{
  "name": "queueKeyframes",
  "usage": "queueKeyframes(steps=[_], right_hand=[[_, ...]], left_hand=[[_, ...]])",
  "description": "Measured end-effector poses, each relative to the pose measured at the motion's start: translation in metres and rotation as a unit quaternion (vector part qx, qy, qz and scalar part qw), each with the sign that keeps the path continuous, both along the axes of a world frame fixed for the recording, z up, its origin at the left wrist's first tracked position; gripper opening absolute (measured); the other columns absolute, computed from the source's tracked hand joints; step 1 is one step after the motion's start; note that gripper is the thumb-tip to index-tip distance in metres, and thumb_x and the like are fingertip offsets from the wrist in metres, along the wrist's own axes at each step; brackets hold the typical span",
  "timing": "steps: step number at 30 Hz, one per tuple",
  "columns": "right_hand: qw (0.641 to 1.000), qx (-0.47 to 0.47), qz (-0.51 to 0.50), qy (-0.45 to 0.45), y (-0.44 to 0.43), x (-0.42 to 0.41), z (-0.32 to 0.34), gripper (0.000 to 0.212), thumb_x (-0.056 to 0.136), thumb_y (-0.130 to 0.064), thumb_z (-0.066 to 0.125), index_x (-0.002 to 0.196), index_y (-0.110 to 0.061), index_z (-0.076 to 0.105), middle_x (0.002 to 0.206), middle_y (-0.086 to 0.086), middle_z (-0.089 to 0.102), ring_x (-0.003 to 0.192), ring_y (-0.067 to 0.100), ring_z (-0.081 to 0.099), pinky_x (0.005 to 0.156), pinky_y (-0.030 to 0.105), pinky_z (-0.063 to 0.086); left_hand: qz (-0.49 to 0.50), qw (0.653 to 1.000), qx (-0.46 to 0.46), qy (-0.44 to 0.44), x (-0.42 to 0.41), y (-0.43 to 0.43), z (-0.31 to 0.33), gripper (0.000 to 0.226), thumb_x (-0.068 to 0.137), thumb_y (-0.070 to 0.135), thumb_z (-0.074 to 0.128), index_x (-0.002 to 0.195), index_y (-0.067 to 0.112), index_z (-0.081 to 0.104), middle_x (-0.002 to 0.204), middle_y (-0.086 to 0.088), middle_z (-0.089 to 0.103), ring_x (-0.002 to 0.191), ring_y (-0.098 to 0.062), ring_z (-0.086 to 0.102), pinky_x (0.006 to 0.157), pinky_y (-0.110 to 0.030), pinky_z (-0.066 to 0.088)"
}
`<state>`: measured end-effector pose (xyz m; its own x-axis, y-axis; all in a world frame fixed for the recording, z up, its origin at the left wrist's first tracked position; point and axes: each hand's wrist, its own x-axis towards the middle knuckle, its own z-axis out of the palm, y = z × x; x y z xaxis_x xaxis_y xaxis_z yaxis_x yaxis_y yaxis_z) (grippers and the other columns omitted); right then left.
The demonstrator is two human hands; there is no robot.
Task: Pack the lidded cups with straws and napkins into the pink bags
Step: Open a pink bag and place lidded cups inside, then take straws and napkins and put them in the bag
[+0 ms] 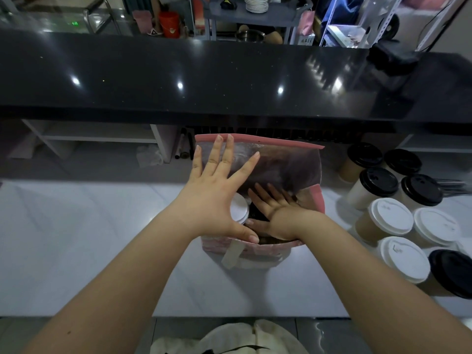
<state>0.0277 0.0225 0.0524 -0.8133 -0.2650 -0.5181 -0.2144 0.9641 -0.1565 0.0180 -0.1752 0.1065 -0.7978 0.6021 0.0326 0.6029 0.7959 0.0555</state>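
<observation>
Left hand (pixel 217 192), right hand (pixel 274 210) inside upright pink bag (pixel 258 254).

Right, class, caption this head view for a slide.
Left hand presses the pink bag open; right hand reaches inside.

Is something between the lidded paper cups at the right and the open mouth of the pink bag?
Yes: the right hand lies open inside the pink foil-lined bag, and the left hand spans its mouth.
</observation>
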Motion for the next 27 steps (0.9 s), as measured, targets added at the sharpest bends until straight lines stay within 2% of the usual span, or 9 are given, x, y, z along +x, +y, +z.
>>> queueKeyframes(steps=[3,5,7,10,12,14,18,24,27], right_hand=[[0.999,-0.029,-0.020,-0.001,0.001,-0.004,0.019,0.077,0.091,-0.071,0.029,0.152,-0.041,-0.008,0.160,-0.014,-0.016,0.147,0.018,-0.018,0.119,0.049,-0.006],[0.996,-0.074,-0.045,0.028,0.001,-0.008,0.036,0.076,0.089,-0.068,0.041,0.153,-0.043,0.008,0.162,-0.011,0.007,0.149,0.020,0.006,0.120,0.047,0.011],[0.987,-0.131,-0.070,0.063,0.000,-0.010,0.053,0.072,0.088,-0.059,0.054,0.150,-0.040,0.024,0.156,-0.008,0.032,0.140,0.018,0.034,0.114,0.040,0.031],[0.979,-0.139,-0.066,0.133,0.003,-0.011,0.074,0.065,0.086,-0.044,0.066,0.145,-0.035,0.038,0.143,-0.005,0.049,0.124,0.016,0.050,0.097,0.030,0.043],[0.973,-0.135,-0.060,0.175,0.006,-0.009,0.085,0.060,0.084,-0.041,0.069,0.139,-0.034,0.045,0.136,-0.008,0.055,0.117,0.013,0.054,0.090,0.027,0.044],[0.967,-0.131,-0.055,0.209,0.009,-0.007,0.093,0.054,0.084,-0.038,0.071,0.134,-0.035,0.051,0.129,-0.011,0.058,0.113,0.012,0.055,0.090,0.030,0.048],[0.951,-0.125,-0.021,0.284,0.021,0.005,0.106,0.043,0.084,-0.031,0.070,0.125,-0.032,0.058,0.121,-0.011,0.060,0.112,0.012,0.053,0.092,0.033,0.048],[0.927,-0.118,-0.019,0.354,0.078,0.055,0.114,0.031,0.089,-0.028,0.060,0.120,-0.027,0.063,0.115,-0.006,0.061,0.110,0.018,0.050,0.091,0.039,0.046],[0.931,-0.090,-0.025,0.354,0.129,0.094,0.113,0.037,0.087,-0.029,0.064,0.124,-0.024,0.061,0.119,-0.005,0.058,0.112,0.019,0.048,0.093,0.038,0.043]], left_hand=[[0.004,1.000,0.005,-0.007,-0.002,0.002,0.001,0.132,0.052,0.098,0.041,0.145,0.040,-0.032,0.153,-0.010,-0.041,0.136,-0.027,-0.046,0.115,-0.057,-0.017],[0.008,1.000,0.000,0.002,-0.004,0.003,0.004,0.128,0.059,0.094,0.045,0.148,0.038,-0.029,0.156,-0.010,-0.037,0.138,-0.027,-0.043,0.118,-0.055,-0.013],[0.014,1.000,-0.002,0.008,-0.005,0.002,0.007,0.125,0.065,0.088,0.051,0.151,0.035,-0.023,0.159,-0.010,-0.030,0.141,-0.028,-0.037,0.120,-0.053,-0.010],[0.022,1.000,-0.005,0.006,-0.006,0.003,0.014,0.114,0.076,0.078,0.053,0.155,0.029,-0.013,0.164,-0.006,-0.014,0.148,-0.026,-0.024,0.121,-0.052,-0.006],[0.030,1.000,-0.007,0.004,-0.003,0.003,0.021,0.102,0.083,0.071,0.052,0.156,0.028,-0.003,0.165,-0.004,0.002,0.151,-0.025,-0.008,0.121,-0.054,0.000],[0.045,0.999,-0.001,0.004,0.001,0.005,0.027,0.088,0.089,0.062,0.053,0.156,0.028,0.008,0.162,-0.001,0.020,0.151,-0.025,0.010,0.120,-0.054,0.010],[0.064,0.997,0.005,0.043,0.012,0.019,0.037,0.066,0.092,0.049,0.055,0.150,0.030,0.030,0.147,0.003,0.045,0.135,-0.024,0.039,0.108,-0.044,0.034],[0.092,0.993,0.046,0.054,0.044,0.092,0.044,0.052,0.091,0.040,0.055,0.140,0.026,0.044,0.129,-0.003,0.057,0.121,-0.027,0.049,0.097,-0.044,0.041],[0.099,0.990,0.080,0.057,0.068,0.148,0.042,0.047,0.093,0.037,0.053,0.138,0.024,0.046,0.124,-0.003,0.056,0.114,-0.027,0.051,0.090,-0.043,0.044]])
